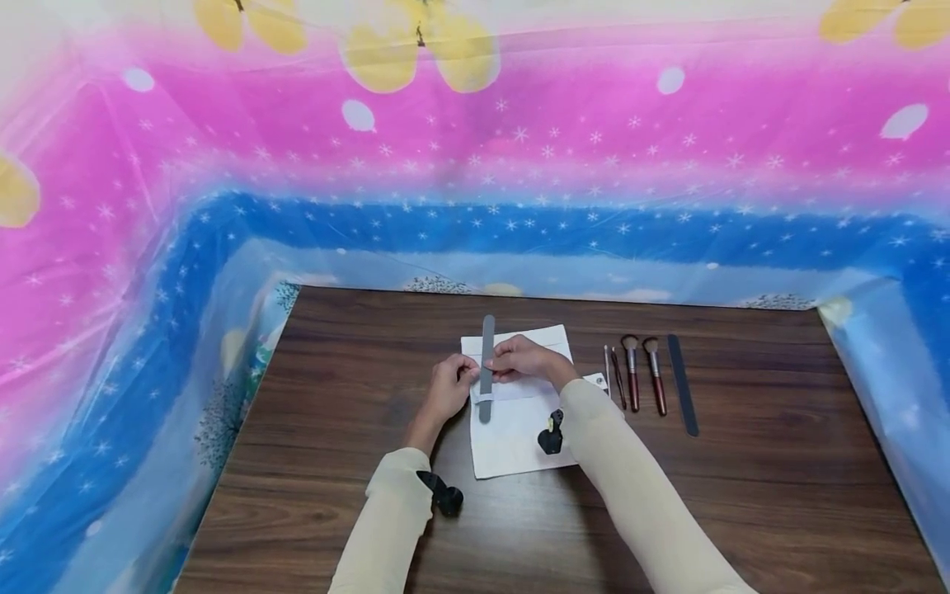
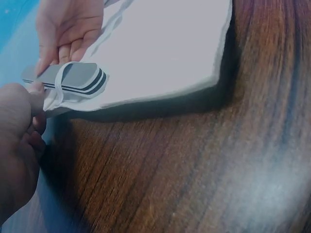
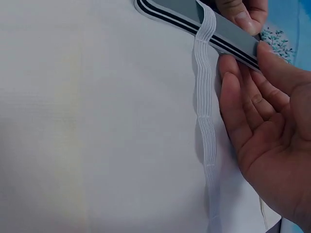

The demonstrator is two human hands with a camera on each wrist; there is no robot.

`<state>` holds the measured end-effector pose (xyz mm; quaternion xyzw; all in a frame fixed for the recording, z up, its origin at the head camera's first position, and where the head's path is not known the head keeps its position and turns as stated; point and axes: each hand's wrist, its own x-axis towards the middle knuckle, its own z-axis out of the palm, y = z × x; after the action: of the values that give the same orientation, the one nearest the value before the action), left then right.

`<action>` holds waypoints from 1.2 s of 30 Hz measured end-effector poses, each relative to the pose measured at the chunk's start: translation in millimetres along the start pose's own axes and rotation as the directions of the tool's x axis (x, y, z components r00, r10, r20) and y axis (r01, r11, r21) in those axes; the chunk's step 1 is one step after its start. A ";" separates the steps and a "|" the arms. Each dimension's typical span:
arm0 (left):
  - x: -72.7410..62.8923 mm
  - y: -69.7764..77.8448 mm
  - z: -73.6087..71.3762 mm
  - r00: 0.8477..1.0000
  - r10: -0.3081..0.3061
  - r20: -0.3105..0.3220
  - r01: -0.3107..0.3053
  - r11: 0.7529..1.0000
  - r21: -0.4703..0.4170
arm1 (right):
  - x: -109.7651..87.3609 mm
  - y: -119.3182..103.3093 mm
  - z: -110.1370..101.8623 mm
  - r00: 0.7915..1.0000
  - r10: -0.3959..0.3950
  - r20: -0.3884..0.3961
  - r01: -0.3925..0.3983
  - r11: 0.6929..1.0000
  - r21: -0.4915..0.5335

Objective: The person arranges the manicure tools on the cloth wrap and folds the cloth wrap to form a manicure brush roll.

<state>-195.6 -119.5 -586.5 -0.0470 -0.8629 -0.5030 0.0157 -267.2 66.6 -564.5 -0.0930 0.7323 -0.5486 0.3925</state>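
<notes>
A white cloth pouch (image 1: 512, 437) lies on the table, with a stitched elastic strip (image 3: 206, 116) running across it. Grey nail files (image 2: 80, 75) with dark edges, stacked together, pass under a loop at the strip's end. My right hand (image 1: 523, 359) pinches the stack, thumb on top and fingers below, as the right wrist view shows. At the pouch's left edge, my left hand (image 1: 451, 388) has its fingers curled around the cloth border. Its thumb tip sits right beside the files, and the cloth partly hides its fingertips.
Right of the pouch lie a thin light stick (image 1: 606, 367), a thin dark tool (image 1: 619, 379), a makeup brush (image 1: 632, 375), a second brush (image 1: 656, 375) and a dark nail file (image 1: 683, 386). A patterned curtain (image 1: 519, 223) rises behind the wooden table (image 1: 356, 371).
</notes>
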 end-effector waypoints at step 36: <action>3.1 14.6 -4.5 0.949 -0.311 -0.050 0.312 0.950 0.014 | 3.9 0.3 -4.9 0.981 0.014 -0.194 0.007 0.994 0.109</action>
<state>-197.3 -116.0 -571.3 0.1021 -0.8642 -0.4908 -0.0429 -273.0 68.1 -566.2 -0.0160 0.7364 -0.5934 0.3244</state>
